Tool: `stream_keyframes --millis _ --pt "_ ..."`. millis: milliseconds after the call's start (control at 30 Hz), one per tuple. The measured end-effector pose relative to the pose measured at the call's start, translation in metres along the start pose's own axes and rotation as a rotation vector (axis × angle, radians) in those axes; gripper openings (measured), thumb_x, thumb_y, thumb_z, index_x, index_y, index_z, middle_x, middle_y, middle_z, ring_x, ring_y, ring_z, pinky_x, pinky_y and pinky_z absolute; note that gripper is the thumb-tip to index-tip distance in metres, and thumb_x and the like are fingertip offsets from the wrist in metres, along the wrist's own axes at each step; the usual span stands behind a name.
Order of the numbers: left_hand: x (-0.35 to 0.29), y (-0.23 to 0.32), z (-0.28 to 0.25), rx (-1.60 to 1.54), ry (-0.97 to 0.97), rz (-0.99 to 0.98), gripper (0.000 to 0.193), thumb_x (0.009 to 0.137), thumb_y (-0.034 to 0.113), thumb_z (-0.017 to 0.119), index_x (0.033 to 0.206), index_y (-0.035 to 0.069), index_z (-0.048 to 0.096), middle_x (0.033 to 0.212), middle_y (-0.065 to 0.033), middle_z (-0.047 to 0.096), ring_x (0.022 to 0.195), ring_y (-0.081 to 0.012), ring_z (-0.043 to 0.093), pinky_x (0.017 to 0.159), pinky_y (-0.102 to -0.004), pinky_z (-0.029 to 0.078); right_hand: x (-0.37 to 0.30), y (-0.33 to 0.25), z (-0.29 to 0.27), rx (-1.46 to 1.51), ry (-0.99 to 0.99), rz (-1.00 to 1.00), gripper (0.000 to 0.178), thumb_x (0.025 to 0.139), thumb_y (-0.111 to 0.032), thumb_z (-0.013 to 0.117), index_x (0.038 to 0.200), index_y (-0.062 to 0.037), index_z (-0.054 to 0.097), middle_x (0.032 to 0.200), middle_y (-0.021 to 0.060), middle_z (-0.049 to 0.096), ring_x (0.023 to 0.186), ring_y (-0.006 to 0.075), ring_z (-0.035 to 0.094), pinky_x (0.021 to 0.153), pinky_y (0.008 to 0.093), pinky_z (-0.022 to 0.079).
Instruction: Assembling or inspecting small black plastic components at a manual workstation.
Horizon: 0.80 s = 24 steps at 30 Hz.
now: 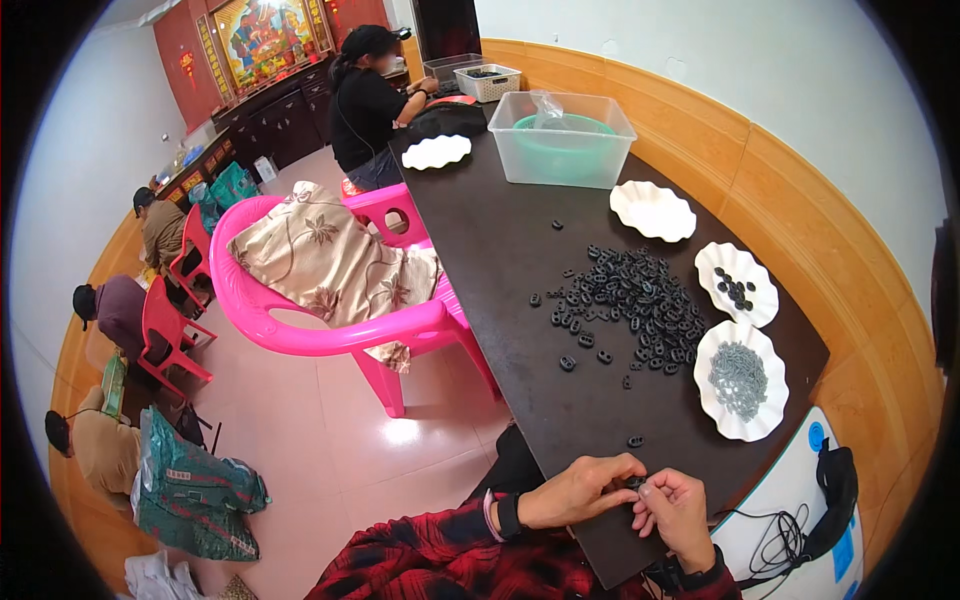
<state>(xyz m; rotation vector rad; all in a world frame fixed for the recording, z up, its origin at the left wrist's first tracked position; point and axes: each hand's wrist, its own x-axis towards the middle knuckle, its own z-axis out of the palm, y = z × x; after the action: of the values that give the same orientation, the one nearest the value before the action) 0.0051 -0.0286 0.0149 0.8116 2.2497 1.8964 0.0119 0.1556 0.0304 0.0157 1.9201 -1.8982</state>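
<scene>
My left hand (590, 491) and my right hand (675, 512) meet over the near edge of the dark table. Their fingertips pinch a small black plastic piece (635, 482) between them, mostly covered by the fingers. A similar loose black piece (635, 441) lies just beyond my hands. Farther off spreads a pile of black oval pieces (645, 305) with two holes each. To its right, a scalloped white plate (708, 400) carries a heap of tiny grey parts, perhaps springs. The scalloped plate behind it (708, 262) holds several small round black parts.
Another white plate (652, 212) and a clear bin (562, 165) with a green bowl stand farther back on the table (490, 250). A pink chair (345, 340) stands left. A person (365, 110) sits at the far end. White board with black cable (790, 540) lies right.
</scene>
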Motion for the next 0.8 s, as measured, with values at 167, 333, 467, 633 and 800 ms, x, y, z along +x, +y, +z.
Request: stream_keyframes --millis 167,333,467,633,800 --pt "-0.0006 -0.0009 0.0004 0.013 0.023 0.065 0.026 0.081 0.007 0.062 0.103 -0.002 0.052 0.084 -0.0156 0.058 0.073 -0.0299 0.059 0.064 -0.0337 0.047 -0.0007 -0.0008 0.0011 -0.028 0.0 -0.011 0.011 0.086 -0.005 0.051 0.08 0.0035 0.054 0.062 0.0089 0.058 0.046 0.0121 0.056 0.038 0.0205 0.045" --pt "0.0001 -0.0072 0.0 0.072 0.058 0.181 0.029 0.082 0.012 0.063 0.108 0.0 0.056 0.091 -0.0106 0.062 0.073 -0.0199 0.061 0.058 -0.0277 0.048 -0.0017 -0.0009 0.002 -0.024 0.002 -0.019 0.011 0.087 -0.005 0.05 0.079 0.0032 0.053 0.061 0.0076 0.057 0.046 0.0114 0.055 0.038 0.0203 0.045" --pt "0.0008 -0.0067 -0.0014 0.066 0.049 0.172 0.029 0.082 0.011 0.063 0.108 0.0 0.056 0.092 -0.011 0.062 0.073 -0.0202 0.061 0.058 -0.0277 0.048 -0.0011 -0.0014 0.0015 -0.021 0.0 -0.022 0.012 0.087 -0.005 0.05 0.079 0.003 0.053 0.061 0.0072 0.057 0.046 0.011 0.055 0.038 0.02 0.044" --pt "0.0021 -0.0037 -0.0038 0.036 0.016 0.114 0.028 0.081 0.01 0.062 0.105 -0.003 0.055 0.093 -0.0146 0.06 0.079 -0.0286 0.06 0.066 -0.0324 0.048 -0.0014 -0.0022 0.0028 -0.023 0.007 -0.01 0.012 0.087 -0.006 0.05 0.079 0.0029 0.053 0.062 0.0074 0.057 0.046 0.0107 0.055 0.038 0.0197 0.044" --pt "0.0022 -0.0084 -0.0028 0.044 0.031 0.15 0.029 0.081 0.01 0.063 0.107 -0.001 0.057 0.096 -0.0129 0.062 0.077 -0.0226 0.062 0.063 -0.0285 0.049 -0.0028 -0.0019 0.0037 -0.037 0.014 -0.024 0.012 0.087 -0.005 0.051 0.079 0.0029 0.053 0.062 0.0078 0.057 0.046 0.0106 0.055 0.039 0.0199 0.045"
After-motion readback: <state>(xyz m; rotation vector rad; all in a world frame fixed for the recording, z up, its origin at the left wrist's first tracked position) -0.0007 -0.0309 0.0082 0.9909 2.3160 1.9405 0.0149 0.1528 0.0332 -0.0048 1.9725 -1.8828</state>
